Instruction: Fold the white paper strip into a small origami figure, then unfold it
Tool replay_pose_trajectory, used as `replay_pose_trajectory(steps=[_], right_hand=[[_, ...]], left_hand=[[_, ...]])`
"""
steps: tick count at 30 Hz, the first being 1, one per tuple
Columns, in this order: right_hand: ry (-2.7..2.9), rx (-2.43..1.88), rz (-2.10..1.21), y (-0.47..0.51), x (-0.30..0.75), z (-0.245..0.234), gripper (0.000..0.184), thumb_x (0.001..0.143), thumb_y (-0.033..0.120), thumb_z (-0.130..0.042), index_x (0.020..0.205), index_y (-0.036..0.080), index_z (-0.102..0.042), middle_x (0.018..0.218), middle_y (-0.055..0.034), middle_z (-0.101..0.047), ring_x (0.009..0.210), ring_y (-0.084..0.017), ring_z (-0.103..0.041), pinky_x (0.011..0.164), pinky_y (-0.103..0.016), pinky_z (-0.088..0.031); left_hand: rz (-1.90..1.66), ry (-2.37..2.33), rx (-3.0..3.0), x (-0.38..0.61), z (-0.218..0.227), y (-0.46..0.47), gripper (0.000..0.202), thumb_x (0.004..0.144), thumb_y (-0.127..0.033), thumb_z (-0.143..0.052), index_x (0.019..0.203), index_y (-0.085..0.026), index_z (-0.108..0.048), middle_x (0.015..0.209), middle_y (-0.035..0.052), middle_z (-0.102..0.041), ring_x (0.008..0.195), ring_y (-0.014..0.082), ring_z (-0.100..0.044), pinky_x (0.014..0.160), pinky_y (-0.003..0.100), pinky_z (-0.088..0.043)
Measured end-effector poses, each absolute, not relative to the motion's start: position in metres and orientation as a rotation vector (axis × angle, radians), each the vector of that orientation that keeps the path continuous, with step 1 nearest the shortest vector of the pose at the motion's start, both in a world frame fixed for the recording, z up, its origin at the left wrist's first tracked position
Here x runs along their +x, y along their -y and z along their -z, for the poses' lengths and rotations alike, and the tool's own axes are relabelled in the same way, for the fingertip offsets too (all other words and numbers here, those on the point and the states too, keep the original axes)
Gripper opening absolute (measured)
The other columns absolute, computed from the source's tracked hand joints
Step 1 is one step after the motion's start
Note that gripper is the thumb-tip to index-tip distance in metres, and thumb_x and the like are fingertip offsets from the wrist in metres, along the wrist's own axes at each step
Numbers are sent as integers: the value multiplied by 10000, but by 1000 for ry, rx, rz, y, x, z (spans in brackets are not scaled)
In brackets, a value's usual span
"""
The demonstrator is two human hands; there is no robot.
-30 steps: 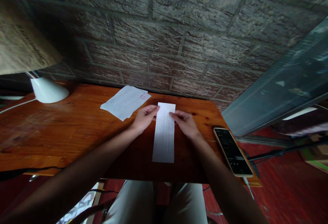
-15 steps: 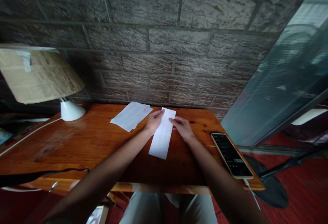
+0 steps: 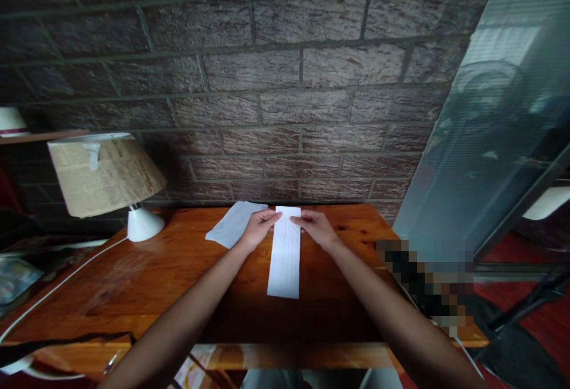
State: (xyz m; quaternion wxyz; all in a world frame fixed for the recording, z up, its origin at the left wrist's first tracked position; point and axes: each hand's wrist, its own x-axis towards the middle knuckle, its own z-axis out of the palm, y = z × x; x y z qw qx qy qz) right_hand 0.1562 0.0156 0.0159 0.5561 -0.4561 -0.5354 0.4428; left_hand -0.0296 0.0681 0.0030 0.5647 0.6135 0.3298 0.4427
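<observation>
A long, narrow folded white paper [image 3: 284, 256] lies lengthwise on the wooden table [image 3: 146, 276] in front of me. My left hand [image 3: 259, 228] pinches its far left corner with curled fingers. My right hand [image 3: 315, 227] grips the far right corner the same way. Both forearms reach out over the table. A small stack of white papers [image 3: 232, 223] lies just left of my left hand, partly hidden by it.
A lamp with a newspaper-print shade [image 3: 105, 173] and white base [image 3: 143, 224] stands at the table's back left, its cord running left. A blurred-out dark object [image 3: 423, 282] lies at the right edge. A brick wall rises behind, and a glass panel [image 3: 490, 127] leans at the right.
The view has tilted upward, showing more wall and lamp. The folded paper, angled half a second ago, now lies straight again. Both hands stay on its far end.
</observation>
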Motion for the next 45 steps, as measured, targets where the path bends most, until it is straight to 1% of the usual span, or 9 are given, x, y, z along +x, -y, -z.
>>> replay_pose_trajectory(steps=[7,16,20,23,28,31,36,42,45], right_hand=[[1206,-1049,-972,-30,158,0,408,575,528,-831,793,186,-784,813,-47,-768,748,-204,-659,751,-351,-505],[1016,-1089,-918,-34,164,14,418,586,535,-832,794,181,-755,810,-64,-759,723,-206,-658,683,-339,-520],[1049,-1241,-841,-10,162,9,457,668,502,-784,995,189,-719,875,-63,-754,775,-199,-679,665,-315,-542],[1222,-1300,-677,50,172,3,441,803,478,-681,1136,189,-674,1038,-94,-744,921,-214,-698,749,-329,-566],[1595,-1588,10,163,237,-12,279,910,438,-593,1044,227,-717,1110,-96,-726,997,-229,-689,911,-382,-533],[1546,-1897,195,184,288,-18,488,858,574,-605,1100,157,-681,1059,-149,-729,951,-265,-698,847,-393,-542],[1635,-2352,-153,164,316,-23,625,776,764,-547,890,167,-690,709,-93,-708,728,-257,-700,670,-325,-513],[1498,-2705,6,152,314,-17,872,720,844,-513,1088,65,-646,1074,-270,-672,1023,-369,-668,818,-396,-512],[1421,-2755,-106,152,320,-14,885,713,853,-506,1085,65,-655,1107,-281,-662,1044,-381,-660,846,-417,-511]], left_hand=[[-994,-688,1402,-24,23,-73,445,702,-549,-777,913,-158,-756,859,67,-752,798,209,-684,764,332,-532],[-752,-646,1593,-24,32,-70,409,739,-523,-748,909,-151,-765,859,77,-758,764,211,-664,708,314,-479],[-773,-681,1584,-25,31,-70,412,718,-529,-759,893,-156,-767,832,76,-757,786,236,-671,696,323,-484],[-778,-718,1597,-26,30,-70,419,708,-538,-761,893,-163,-770,833,75,-759,787,238,-673,698,327,-489],[-757,-732,1571,-26,34,-71,460,719,-550,-749,978,-170,-764,961,88,-770,851,239,-681,782,350,-506],[-742,-720,1587,-26,37,-72,483,689,-570,-763,942,-159,-762,937,94,-770,843,250,-685,758,352,-514],[-751,-726,1646,-25,37,-71,500,682,-593,-757,931,-160,-756,871,81,-768,796,246,-682,708,341,-507],[-707,-712,1664,-25,39,-74,503,729,-589,-720,984,-157,-741,956,89,-764,853,248,-682,759,353,-499],[-698,-709,1678,-25,41,-76,483,742,-587,-707,962,-158,-739,930,84,-759,840,244,-677,749,352,-497]])
